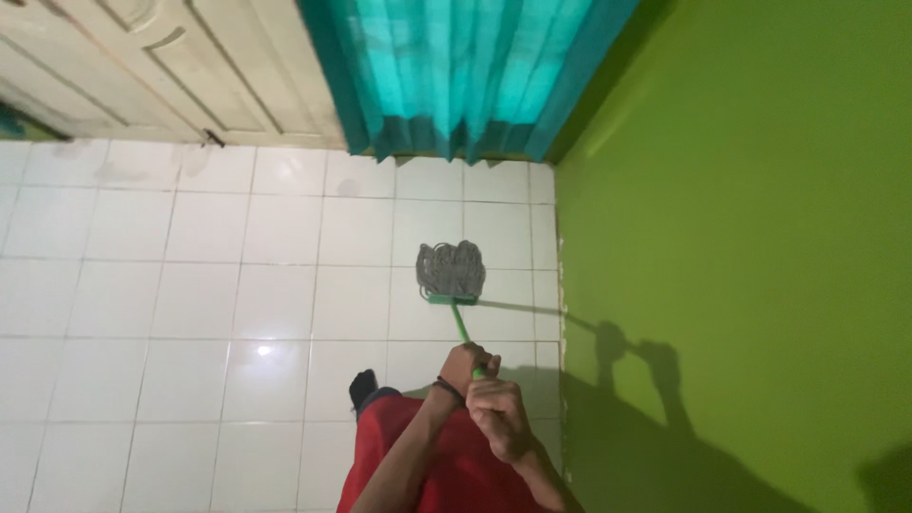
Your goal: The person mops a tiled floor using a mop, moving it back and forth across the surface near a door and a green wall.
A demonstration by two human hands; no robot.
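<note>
One mop [450, 271] is in use, its grey string head spread flat on the white tile floor [190, 313], with one green handle [461, 325] rising from it toward the person. Two hands grip that handle, one above the other. The left hand [463, 366] is lower on the shaft, fingers wrapped fully round it, with a dark band at the wrist. The right hand [497, 418] is closed in a fist round the upper end, which is hidden inside the grip. Both hands hold nothing but the handle.

The mop head lies about one tile in from the green wall [741, 237] on the right and roughly a tile and a half short of the teal curtain [465, 76] at the far edge. The curtain's hem hangs just above the floor. One pale panelled door [161, 66] stands to the curtain's left, along the same far edge.

Below the hands show red clothing [446, 470] and one dark foot [362, 388] on the tiles, just left of the handle. Shadows of the arms and handle fall on the green wall and the strip of floor beside it.

Room is tight on the right, where the wall closes off the floor one tile past the mop. To the left the tiles run open across several columns to the picture's edge, with a light glare on one tile near the foot and faint smudges on the row by the door.
</note>
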